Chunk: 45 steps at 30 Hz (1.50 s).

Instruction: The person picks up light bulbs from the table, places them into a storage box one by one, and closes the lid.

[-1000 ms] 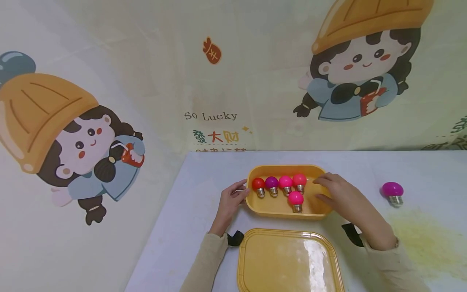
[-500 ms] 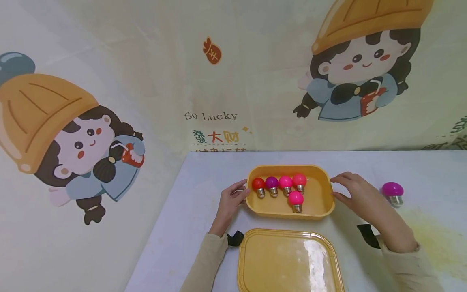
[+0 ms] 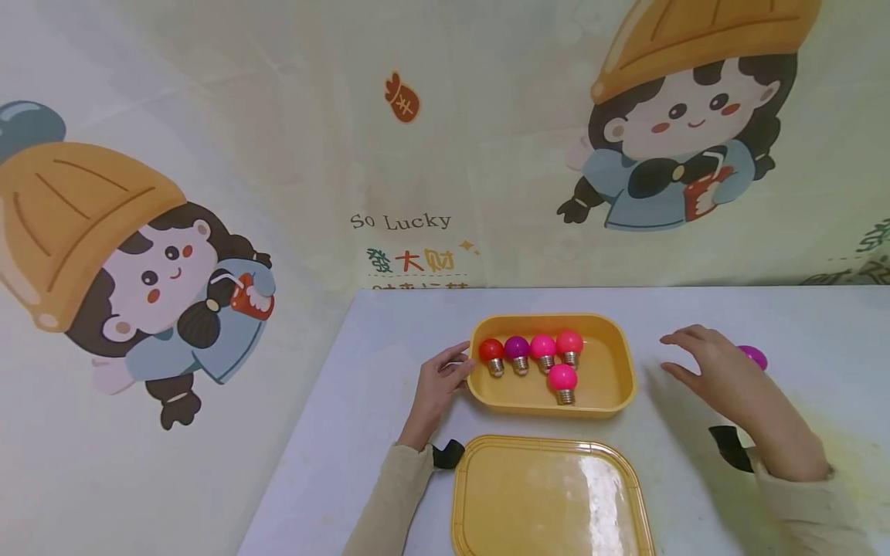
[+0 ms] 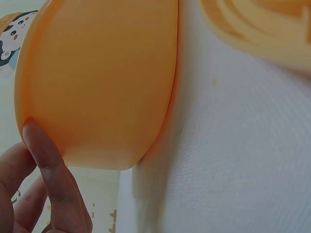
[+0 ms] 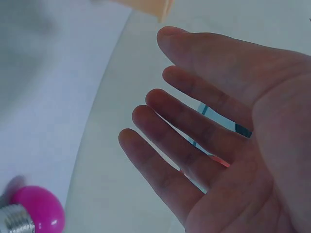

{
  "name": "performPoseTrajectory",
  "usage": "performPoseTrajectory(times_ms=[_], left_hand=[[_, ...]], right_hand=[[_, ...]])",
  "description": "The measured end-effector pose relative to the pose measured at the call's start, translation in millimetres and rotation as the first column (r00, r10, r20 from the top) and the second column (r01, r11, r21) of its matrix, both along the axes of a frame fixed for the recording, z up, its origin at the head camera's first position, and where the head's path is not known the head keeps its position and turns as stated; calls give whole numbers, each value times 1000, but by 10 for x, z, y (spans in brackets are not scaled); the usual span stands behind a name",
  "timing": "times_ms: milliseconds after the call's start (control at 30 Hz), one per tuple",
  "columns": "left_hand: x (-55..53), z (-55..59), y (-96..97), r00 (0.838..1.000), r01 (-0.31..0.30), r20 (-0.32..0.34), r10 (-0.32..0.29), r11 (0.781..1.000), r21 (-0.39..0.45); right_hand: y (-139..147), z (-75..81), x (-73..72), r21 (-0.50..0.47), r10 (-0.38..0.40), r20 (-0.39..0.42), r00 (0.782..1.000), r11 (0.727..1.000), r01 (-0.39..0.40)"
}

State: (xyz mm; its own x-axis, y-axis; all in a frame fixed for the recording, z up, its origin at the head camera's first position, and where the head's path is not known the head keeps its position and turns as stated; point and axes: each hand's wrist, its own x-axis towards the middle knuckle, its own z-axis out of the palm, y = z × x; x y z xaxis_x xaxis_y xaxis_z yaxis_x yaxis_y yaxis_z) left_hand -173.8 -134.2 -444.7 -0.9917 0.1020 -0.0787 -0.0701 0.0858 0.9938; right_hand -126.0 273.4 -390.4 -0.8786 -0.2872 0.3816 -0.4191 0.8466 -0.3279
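A yellow oblong box (image 3: 603,371) sits on the table with several small round-topped light bulbs at its left and middle. A red bulb (image 3: 490,351), a purple bulb (image 3: 517,350) and pink bulbs stand in a row; another pink bulb (image 3: 562,378) lies in front of them. My left hand (image 3: 439,386) holds the box's left end, fingertips at the rim, while a finger (image 4: 43,141) lies against its outer wall. To the right of the box, my right hand (image 3: 730,378) hangs over the table holding nothing. Behind it, partly hidden, lies a magenta bulb (image 3: 754,356), also in the right wrist view.
A flat yellow tray (image 3: 545,494) lies in front of the box, cut off by the bottom edge of the head view. Behind the white table (image 3: 410,316) rises a cartoon-printed wall cloth (image 3: 514,154). Black straps hang at both wrists.
My right hand has moved from inside the box's right end, past its rim, rightward toward the magenta bulb, now partly covering it. The left hand and the bulbs in the box stay put.
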Motion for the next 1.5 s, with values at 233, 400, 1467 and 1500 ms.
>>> performPoseTrajectory(times_ms=[233,400,1467,1500], left_hand=[[-6,1,0,1000,3,-9,-3,1000,-6],[0,3,-1,1000,-2,-3,2,1000,-1],[14,3,6,1000,1,-22,-2,1000,-12],[15,3,7,1000,1,-23,-1,1000,-13]], right_hand=[[185,-25,-6,20,-81,88,993,997,79],[302,-51,-17,39,-110,122,986,994,106],[676,-208,-24,93,-246,291,925,969,228],[676,-210,-22,90,-244,294,924,970,227]])
